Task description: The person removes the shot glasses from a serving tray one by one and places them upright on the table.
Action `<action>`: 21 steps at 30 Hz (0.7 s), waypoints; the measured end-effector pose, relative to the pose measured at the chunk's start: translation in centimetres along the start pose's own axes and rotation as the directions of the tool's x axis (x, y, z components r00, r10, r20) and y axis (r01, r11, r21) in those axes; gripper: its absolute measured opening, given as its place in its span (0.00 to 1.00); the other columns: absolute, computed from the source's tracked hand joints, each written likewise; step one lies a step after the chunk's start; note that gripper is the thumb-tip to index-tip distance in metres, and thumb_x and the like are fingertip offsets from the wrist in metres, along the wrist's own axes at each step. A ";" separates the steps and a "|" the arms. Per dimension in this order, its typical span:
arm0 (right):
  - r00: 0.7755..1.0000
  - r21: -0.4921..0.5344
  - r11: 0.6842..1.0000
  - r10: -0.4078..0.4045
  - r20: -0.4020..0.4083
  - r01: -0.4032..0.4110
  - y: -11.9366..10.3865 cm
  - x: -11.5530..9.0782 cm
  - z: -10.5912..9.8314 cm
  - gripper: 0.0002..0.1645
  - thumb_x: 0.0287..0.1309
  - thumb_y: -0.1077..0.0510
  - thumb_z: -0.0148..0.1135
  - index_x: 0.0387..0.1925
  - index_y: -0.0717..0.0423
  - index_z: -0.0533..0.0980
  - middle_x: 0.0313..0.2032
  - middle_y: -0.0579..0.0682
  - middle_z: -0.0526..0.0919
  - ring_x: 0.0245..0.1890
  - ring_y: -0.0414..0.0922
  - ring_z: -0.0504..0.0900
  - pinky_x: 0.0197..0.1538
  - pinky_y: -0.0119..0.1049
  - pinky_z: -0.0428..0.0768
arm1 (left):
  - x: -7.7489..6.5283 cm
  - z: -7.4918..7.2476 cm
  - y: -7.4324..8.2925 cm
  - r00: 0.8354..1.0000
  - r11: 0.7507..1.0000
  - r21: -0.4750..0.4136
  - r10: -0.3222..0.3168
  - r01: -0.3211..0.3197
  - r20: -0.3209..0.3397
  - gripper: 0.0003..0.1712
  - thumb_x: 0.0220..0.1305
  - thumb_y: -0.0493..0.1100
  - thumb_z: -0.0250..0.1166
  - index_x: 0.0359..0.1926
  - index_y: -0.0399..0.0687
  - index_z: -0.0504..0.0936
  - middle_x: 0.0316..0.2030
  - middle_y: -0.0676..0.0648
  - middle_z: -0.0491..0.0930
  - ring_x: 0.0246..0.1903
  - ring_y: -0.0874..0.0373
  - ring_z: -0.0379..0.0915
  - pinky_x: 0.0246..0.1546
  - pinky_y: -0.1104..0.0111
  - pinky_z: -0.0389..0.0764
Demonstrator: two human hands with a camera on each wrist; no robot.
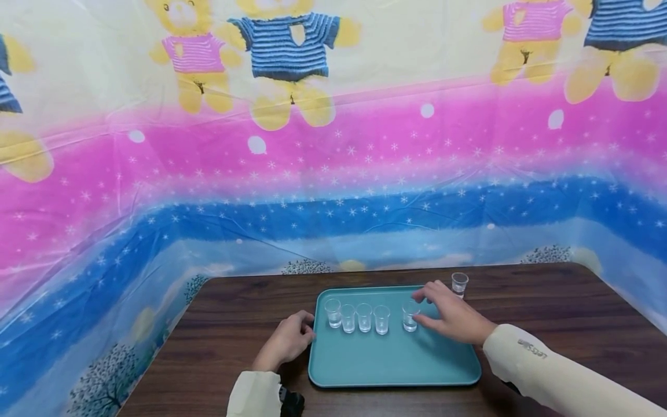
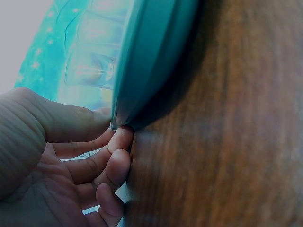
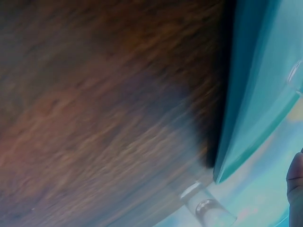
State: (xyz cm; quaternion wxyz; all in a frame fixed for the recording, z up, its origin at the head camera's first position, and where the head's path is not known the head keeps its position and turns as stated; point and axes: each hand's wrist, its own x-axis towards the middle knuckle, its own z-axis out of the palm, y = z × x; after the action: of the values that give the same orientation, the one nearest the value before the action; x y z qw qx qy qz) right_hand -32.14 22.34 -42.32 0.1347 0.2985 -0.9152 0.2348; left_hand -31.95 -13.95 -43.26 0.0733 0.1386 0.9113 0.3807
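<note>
Several small clear shot glasses stand upright in a row toward the back of a teal tray (image 1: 396,365). My left hand (image 1: 289,339) is at the tray's left edge. In the left wrist view, its thumb (image 2: 80,123) lies on the rim and its fingers curl beneath, pinching the tray. Over the tray's right side, my right hand (image 1: 450,315) has thumb and fingers spread beside the rightmost shot glass (image 1: 410,319), which stands apart from the row. Whether a fingertip touches that glass is unclear. The right wrist view catches only a sliver of a finger (image 3: 296,177).
Another shot glass (image 1: 460,282) stands on the dark wooden table (image 1: 224,324) behind my right hand, off the tray; the right wrist view shows it too. A curtain (image 1: 333,174) printed with bears and snowflakes hangs along the table's back and sides.
</note>
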 end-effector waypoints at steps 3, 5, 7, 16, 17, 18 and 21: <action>1.000 -0.017 1.000 -0.008 0.001 0.009 -0.2 0.3 0.2 0.22 0.58 0.49 0.65 0.51 0.53 0.75 0.43 0.42 0.74 0.43 0.39 0.70 0.44 0.40 0.74 | 0.0 0.0 0.0 1.000 1.000 0.001 -0.002 0.002 -0.001 0.19 0.65 0.33 0.58 0.56 0.33 0.71 0.31 0.48 0.73 0.29 0.56 0.69 0.31 0.62 0.72; 1.000 -0.023 1.000 -0.014 0.000 0.014 -0.3 0.4 0.3 0.21 0.57 0.50 0.65 0.50 0.53 0.75 0.42 0.43 0.74 0.42 0.39 0.69 0.43 0.39 0.74 | 0.0 0.0 0.0 1.000 1.000 0.003 0.000 0.000 0.000 0.19 0.65 0.34 0.58 0.56 0.33 0.71 0.31 0.48 0.73 0.29 0.56 0.69 0.31 0.62 0.72; 1.000 -0.026 1.000 -0.013 -0.003 0.013 -0.4 0.4 0.3 0.20 0.57 0.51 0.66 0.49 0.53 0.76 0.42 0.43 0.74 0.41 0.39 0.69 0.43 0.39 0.74 | 0.0 0.0 0.0 1.000 1.000 0.004 0.003 -0.003 0.002 0.19 0.65 0.34 0.58 0.56 0.33 0.71 0.31 0.48 0.73 0.29 0.56 0.69 0.31 0.62 0.72; 0.999 -0.029 1.000 -0.006 -0.032 0.005 -0.1 0.3 0.2 0.18 0.57 0.52 0.66 0.48 0.52 0.75 0.41 0.42 0.73 0.38 0.38 0.69 0.40 0.37 0.74 | 0.1 0.1 0.0 1.000 1.000 0.007 -0.009 0.009 0.008 0.19 0.65 0.34 0.58 0.56 0.33 0.71 0.31 0.48 0.73 0.29 0.56 0.69 0.30 0.63 0.72; 0.999 -0.031 1.000 -0.002 -0.036 0.001 0.0 0.3 0.0 0.18 0.58 0.52 0.65 0.48 0.52 0.75 0.41 0.43 0.73 0.38 0.38 0.69 0.40 0.37 0.73 | 0.1 0.1 0.0 1.000 1.000 0.007 -0.011 0.011 0.008 0.19 0.65 0.34 0.58 0.56 0.33 0.71 0.31 0.48 0.73 0.29 0.56 0.69 0.30 0.63 0.72; 0.999 -0.032 0.999 0.004 -0.043 -0.005 0.1 0.2 -0.1 0.17 0.57 0.52 0.65 0.48 0.53 0.75 0.41 0.43 0.73 0.38 0.39 0.69 0.39 0.37 0.73 | 0.1 0.1 -0.1 1.000 1.000 0.006 -0.012 0.012 0.006 0.19 0.65 0.34 0.58 0.56 0.33 0.71 0.31 0.48 0.73 0.29 0.56 0.69 0.31 0.63 0.72; 0.998 -0.043 0.999 0.009 -0.066 -0.012 0.6 0.0 -0.6 0.17 0.57 0.54 0.66 0.47 0.54 0.75 0.41 0.45 0.74 0.38 0.42 0.71 0.39 0.38 0.73 | 0.2 0.1 -0.1 1.000 1.000 0.008 -0.010 0.010 0.001 0.19 0.65 0.33 0.58 0.56 0.33 0.71 0.30 0.48 0.73 0.28 0.56 0.69 0.30 0.63 0.72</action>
State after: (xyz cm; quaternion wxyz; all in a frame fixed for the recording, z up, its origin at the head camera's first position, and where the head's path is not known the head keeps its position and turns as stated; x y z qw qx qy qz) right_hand -32.45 23.08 -42.04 0.1697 0.2828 -0.9167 0.2253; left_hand -32.12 -13.94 -43.42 0.0754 0.1345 0.9134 0.3766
